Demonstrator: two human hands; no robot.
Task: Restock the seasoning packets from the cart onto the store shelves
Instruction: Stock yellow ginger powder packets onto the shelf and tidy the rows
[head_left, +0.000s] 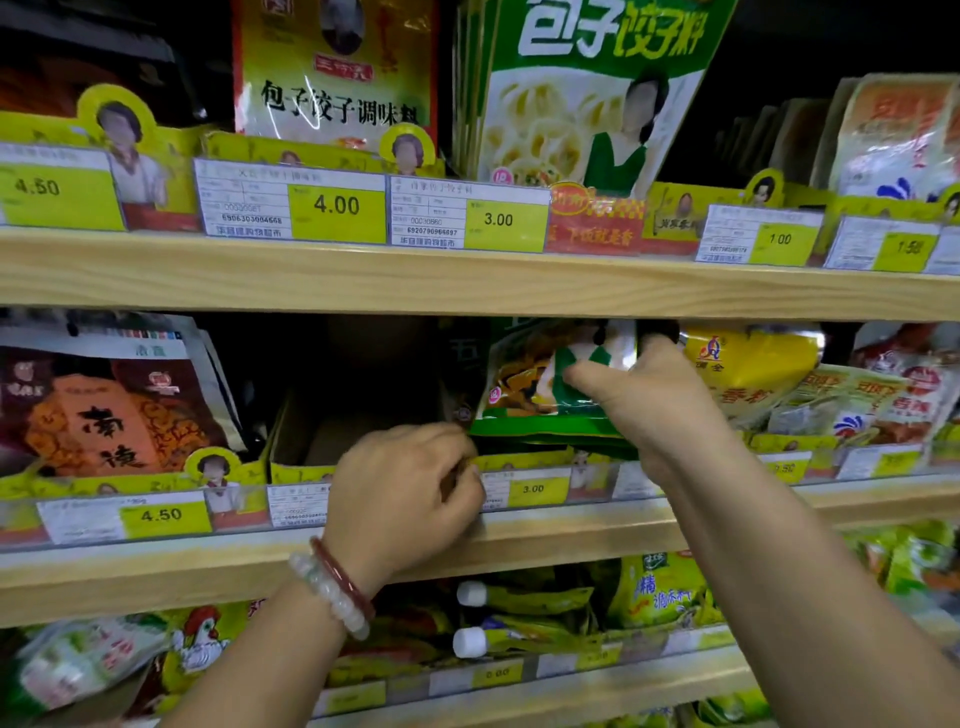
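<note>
A stack of green seasoning packets (540, 387) stands in the middle shelf's slot above the 3.00 price tag (532, 489). My right hand (644, 395) grips the stack from the right, thumb across the front packet and fingers over its top edge. My left hand (410, 488), with two bead bracelets on the wrist, has its fingers curled at the stack's lower left corner, at the yellow front lip of the shelf; what they pinch is hidden. The cart is out of view.
A cardboard display box (306, 441) left of the green packets looks nearly hollow. Orange packets (114, 410) stand far left, yellow and red-white packets (753, 374) on the right. The wooden shelf (467, 283) above carries larger packets; more packets lie below.
</note>
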